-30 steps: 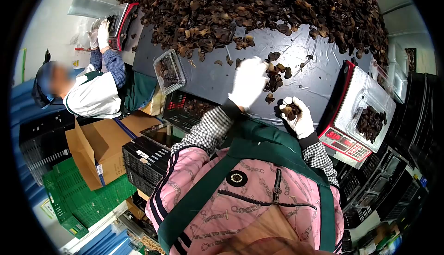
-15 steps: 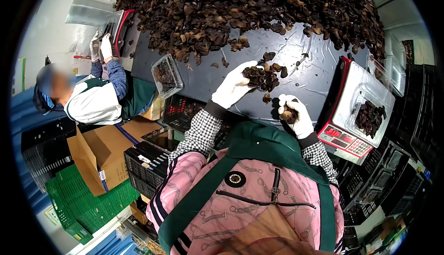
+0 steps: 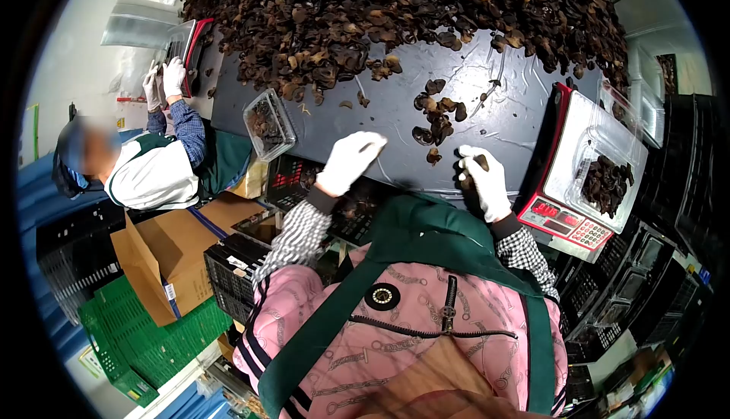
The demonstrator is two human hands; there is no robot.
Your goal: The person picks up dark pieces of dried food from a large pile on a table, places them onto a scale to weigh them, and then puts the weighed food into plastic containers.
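Observation:
My left hand (image 3: pixel 352 162), in a white glove, is over the table's near edge with its fingers bent and pressed together; anything inside them is hidden. White-gloved too, my right hand (image 3: pixel 484 183) is closed around a dark wood ear mushroom (image 3: pixel 465 179), mostly covered by its fingers. Between the hands and a little farther off, a small loose cluster of wood ear mushrooms (image 3: pixel 439 121) lies on the dark table (image 3: pixel 395 115). Right of my right hand, a red-framed scale (image 3: pixel 557 217) carries a clear plastic box (image 3: pixel 591 204) with wood ears inside.
A large heap of wood ears (image 3: pixel 411 8) covers the far table. To the left stands a filled clear box (image 3: pixel 269 125). A co-worker (image 3: pixel 156 164) handles something by another scale (image 3: pixel 199 50). Black crates (image 3: pixel 239 271), a cardboard box (image 3: pixel 171 259) and a green crate (image 3: pixel 144 343) stand lower left.
My left hand has moved left and toward me, away from the wood ear clump, which now lies spread on the table. My right hand stays nearly in place, fingers turned further over its piece.

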